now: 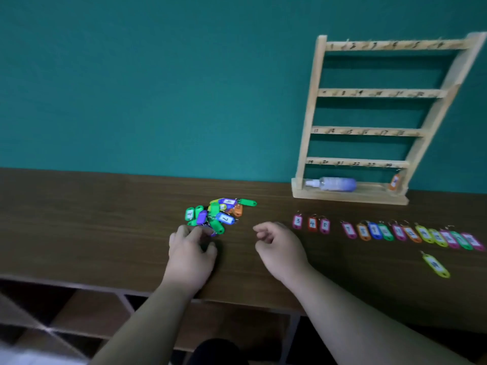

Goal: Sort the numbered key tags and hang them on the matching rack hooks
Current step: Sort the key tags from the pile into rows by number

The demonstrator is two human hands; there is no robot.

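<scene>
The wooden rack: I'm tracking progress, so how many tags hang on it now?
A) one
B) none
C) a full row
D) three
A: one orange tag hangs from the last hook on the bottom row of the rack; no other tag shows on it.

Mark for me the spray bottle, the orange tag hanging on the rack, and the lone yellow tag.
spray bottle (337,184), head view, middle of its body.
orange tag (394,182), head view, its white label.
lone yellow tag (436,265), head view, its label.
</scene>
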